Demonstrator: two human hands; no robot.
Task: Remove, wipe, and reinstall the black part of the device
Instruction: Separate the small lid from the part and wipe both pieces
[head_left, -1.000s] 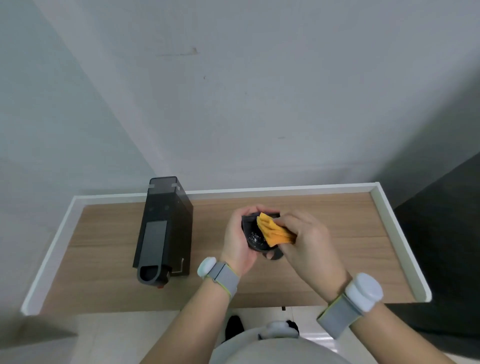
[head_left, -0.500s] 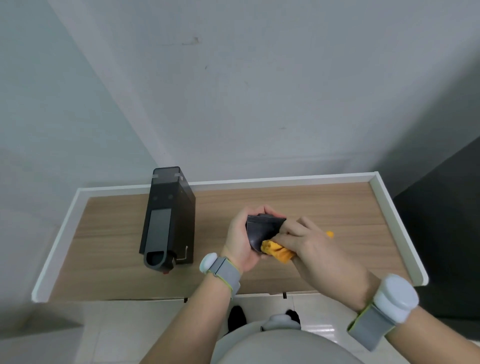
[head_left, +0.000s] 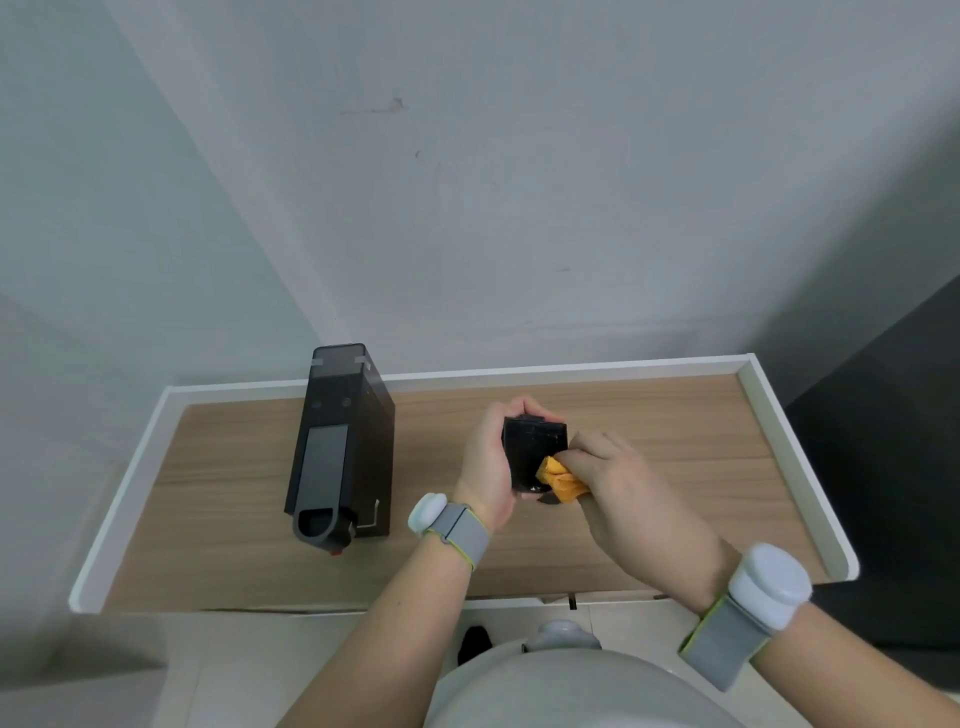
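The black part (head_left: 532, 449) is held above the middle of the wooden table, a flat glossy side facing me. My left hand (head_left: 488, 462) wraps around its left side and far end. My right hand (head_left: 610, 475) presses a folded orange cloth (head_left: 561, 478) against the part's lower right edge. The tall black device (head_left: 340, 447) stands on the table to the left, apart from both hands, with a rounded opening and a small red spot at its near end.
The wooden table (head_left: 675, 431) has a raised white rim (head_left: 795, 457) on the left, far and right sides. Grey walls meet in a corner behind it. A dark surface (head_left: 893, 415) lies to the right. Both wrists carry grey bands with white pods.
The black part has turned in my left hand, from its open hollow side to a flat side. The orange cloth has slid from its top down to its lower right edge.
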